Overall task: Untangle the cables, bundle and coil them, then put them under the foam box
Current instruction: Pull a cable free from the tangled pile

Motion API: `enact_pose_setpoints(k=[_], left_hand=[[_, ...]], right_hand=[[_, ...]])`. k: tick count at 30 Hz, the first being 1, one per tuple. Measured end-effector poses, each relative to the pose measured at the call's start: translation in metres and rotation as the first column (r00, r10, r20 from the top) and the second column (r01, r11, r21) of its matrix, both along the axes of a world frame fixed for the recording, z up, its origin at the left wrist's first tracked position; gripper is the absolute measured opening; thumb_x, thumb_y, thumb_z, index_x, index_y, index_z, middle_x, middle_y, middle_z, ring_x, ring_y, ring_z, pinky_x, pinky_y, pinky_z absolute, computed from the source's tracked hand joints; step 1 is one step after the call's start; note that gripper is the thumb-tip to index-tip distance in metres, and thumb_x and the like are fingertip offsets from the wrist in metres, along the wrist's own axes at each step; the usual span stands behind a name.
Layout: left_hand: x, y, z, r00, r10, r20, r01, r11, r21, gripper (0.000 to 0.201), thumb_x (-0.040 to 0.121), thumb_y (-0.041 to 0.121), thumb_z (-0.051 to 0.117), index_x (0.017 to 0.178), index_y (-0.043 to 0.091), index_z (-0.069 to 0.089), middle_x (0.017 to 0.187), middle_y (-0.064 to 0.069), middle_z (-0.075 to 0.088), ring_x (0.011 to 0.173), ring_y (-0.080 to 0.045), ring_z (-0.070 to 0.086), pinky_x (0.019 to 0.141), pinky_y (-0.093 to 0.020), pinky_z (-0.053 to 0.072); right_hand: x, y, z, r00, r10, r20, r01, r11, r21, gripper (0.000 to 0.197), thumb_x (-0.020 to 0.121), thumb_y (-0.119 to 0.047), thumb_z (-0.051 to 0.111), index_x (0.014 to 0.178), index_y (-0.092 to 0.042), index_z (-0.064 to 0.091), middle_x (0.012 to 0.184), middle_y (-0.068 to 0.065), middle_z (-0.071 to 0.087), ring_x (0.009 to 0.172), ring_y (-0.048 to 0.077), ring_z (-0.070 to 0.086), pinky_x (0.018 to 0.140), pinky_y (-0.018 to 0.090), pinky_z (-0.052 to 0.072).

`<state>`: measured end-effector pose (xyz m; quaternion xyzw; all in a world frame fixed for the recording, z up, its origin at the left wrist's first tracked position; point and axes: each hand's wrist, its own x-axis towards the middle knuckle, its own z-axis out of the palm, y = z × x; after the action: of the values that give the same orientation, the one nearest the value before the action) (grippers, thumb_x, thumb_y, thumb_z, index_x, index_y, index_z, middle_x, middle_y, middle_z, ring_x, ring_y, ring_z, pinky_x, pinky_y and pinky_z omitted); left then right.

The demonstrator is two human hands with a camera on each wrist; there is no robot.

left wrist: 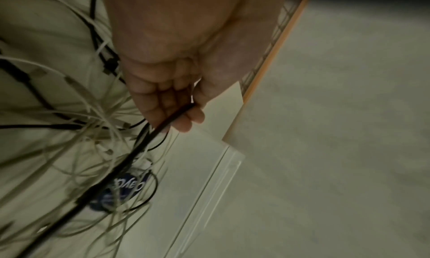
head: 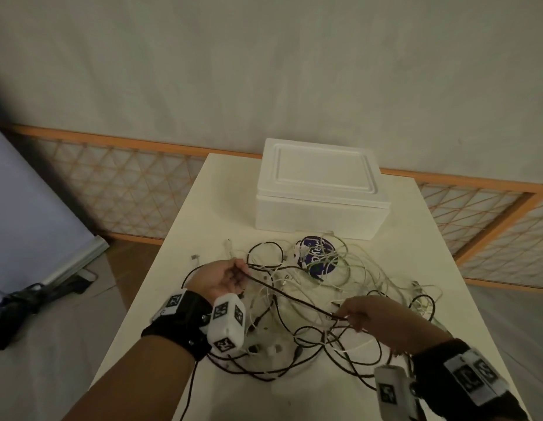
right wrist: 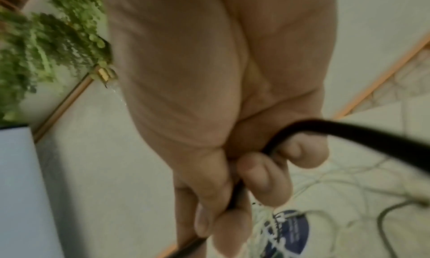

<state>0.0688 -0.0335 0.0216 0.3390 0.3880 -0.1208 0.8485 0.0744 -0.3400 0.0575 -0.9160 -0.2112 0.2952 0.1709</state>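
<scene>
Nearest, two forearms with black wrist straps and white marker blocks reach over a cream table (head: 173, 299). The right hand (head: 382, 320) sits low at the right, its grip closed: thumb and curled fingers pinch a black cable (head: 290, 296). The right wrist view shows this cable (right wrist: 235, 201) running down between thumb and forefinger and arching away over the knuckles. The left hand (head: 221, 279) is further forward on the left, palm up, fingers curled round the same cable; the left wrist view shows the cable (left wrist: 172, 117) lying across the fingertips under the thumb.

Between the two hands the black cable is stretched nearly straight, lifted above the table, its long axis running diagonally from the far left down to the near right.

Beneath and around it lies the tangle (head: 325, 299) of thin white and black cables, looped and crossing over the middle of the table. Small white plugs lie at its near-left edge. At the far side of the tangle, a round dark-blue disc (head: 317, 256) with white lettering lies flat under several strands.

Behind that, a white foam box (head: 319, 192) with its lid on stands near the table's far edge.

Beyond the table, a low orange-framed lattice fence (head: 112, 183) runs along a plain pale wall. Green foliage (right wrist: 42, 41) shows in the right wrist view.
</scene>
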Motion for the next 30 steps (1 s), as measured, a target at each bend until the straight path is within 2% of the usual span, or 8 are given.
enact_pose_setpoints(k=[3, 5, 11, 15, 20, 23, 26, 30], left_hand=[[-0.007, -0.022, 0.002, 0.994, -0.077, 0.082, 0.078, 0.997, -0.007, 0.023, 0.096, 0.005, 0.046, 0.079, -0.003, 0.06, 0.06, -0.012, 0.061, 0.06, -0.022, 0.06, 0.061, -0.031, 0.058], [-0.01, -0.038, 0.007, 0.975, -0.165, 0.151, 0.167, 0.986, -0.004, 0.026, 0.096, 0.006, 0.047, 0.084, -0.004, 0.066, 0.074, -0.013, 0.069, 0.069, -0.021, 0.066, 0.07, -0.033, 0.057], [-0.011, -0.059, 0.02, 0.952, -0.246, 0.181, 0.242, 0.969, 0.043, 0.013, 0.094, 0.012, 0.053, 0.101, 0.007, 0.062, 0.068, -0.002, 0.066, 0.057, -0.01, 0.062, 0.061, -0.028, 0.049], [-0.004, -0.031, 0.019, 0.998, -0.043, 0.039, 0.048, 0.988, -0.147, 0.031, 0.099, 0.016, 0.047, 0.079, 0.002, 0.067, 0.066, -0.005, 0.068, 0.054, -0.015, 0.066, 0.059, -0.029, 0.052], [0.001, -0.018, 0.011, 1.0, 0.016, -0.007, -0.016, 0.999, -0.029, 0.037, 0.085, -0.007, 0.035, 0.053, 0.006, 0.047, 0.04, -0.005, 0.046, 0.037, -0.019, 0.046, 0.057, -0.027, 0.035], [0.001, -0.003, -0.001, 1.0, 0.016, -0.017, -0.016, 1.0, -0.005, 0.026, 0.084, -0.008, 0.036, 0.065, 0.009, 0.043, 0.045, -0.005, 0.043, 0.041, -0.018, 0.044, 0.05, -0.027, 0.042], [0.004, 0.001, -0.014, 1.0, 0.019, -0.008, -0.019, 1.0, 0.022, 0.022, 0.098, 0.007, 0.046, 0.08, 0.003, 0.057, 0.056, -0.008, 0.063, 0.053, -0.018, 0.061, 0.052, -0.027, 0.054], [-0.002, -0.037, -0.011, 0.989, -0.123, 0.085, 0.121, 0.992, 0.03, 0.011, 0.093, 0.007, 0.056, 0.103, 0.002, 0.059, 0.088, -0.014, 0.074, 0.073, -0.021, 0.073, 0.054, -0.033, 0.057]], right_hand=[[0.008, 0.003, -0.002, 0.938, -0.025, 0.346, 0.114, 0.964, -0.241, 0.036, 0.087, -0.014, 0.048, 0.101, -0.044, 0.063, 0.106, -0.018, 0.065, 0.103, 0.007, 0.059, 0.089, 0.026, 0.044], [0.005, 0.032, 0.005, 0.887, -0.108, 0.45, 0.145, 0.988, -0.05, 0.041, 0.086, -0.011, 0.047, 0.115, -0.036, 0.062, 0.12, -0.011, 0.063, 0.111, 0.012, 0.057, 0.095, 0.027, 0.042], [-0.02, 0.117, 0.004, 0.918, -0.124, 0.377, 0.02, 0.963, 0.269, 0.025, 0.098, -0.027, 0.041, 0.121, -0.021, 0.046, 0.102, 0.002, 0.066, 0.091, 0.021, 0.063, 0.07, 0.028, 0.046], [-0.022, 0.098, 0.003, 0.879, 0.087, 0.469, -0.155, 0.982, 0.107, 0.028, 0.098, -0.039, 0.039, 0.12, -0.029, 0.054, 0.098, 0.001, 0.069, 0.088, 0.023, 0.063, 0.07, 0.032, 0.047], [-0.024, 0.048, 0.007, 0.944, 0.172, 0.282, -0.192, 0.98, 0.045, 0.026, 0.092, -0.045, 0.051, 0.109, -0.034, 0.066, 0.1, -0.013, 0.07, 0.093, 0.005, 0.061, 0.075, 0.019, 0.044], [-0.015, 0.008, 0.013, 0.991, 0.058, 0.117, -0.071, 0.991, 0.11, 0.013, 0.086, -0.04, 0.062, 0.094, -0.037, 0.071, 0.084, -0.02, 0.07, 0.079, -0.002, 0.063, 0.07, 0.018, 0.046], [-0.008, -0.015, 0.01, 0.97, -0.106, 0.219, 0.12, 0.992, -0.05, 0.016, 0.086, -0.025, 0.063, 0.092, -0.033, 0.075, 0.091, -0.016, 0.072, 0.086, 0.0, 0.064, 0.072, 0.011, 0.043], [-0.006, 0.023, 0.01, 0.901, -0.132, 0.413, 0.116, 0.991, 0.063, 0.044, 0.077, -0.017, 0.049, 0.117, -0.027, 0.067, 0.122, -0.005, 0.064, 0.117, 0.016, 0.056, 0.101, 0.027, 0.037]])
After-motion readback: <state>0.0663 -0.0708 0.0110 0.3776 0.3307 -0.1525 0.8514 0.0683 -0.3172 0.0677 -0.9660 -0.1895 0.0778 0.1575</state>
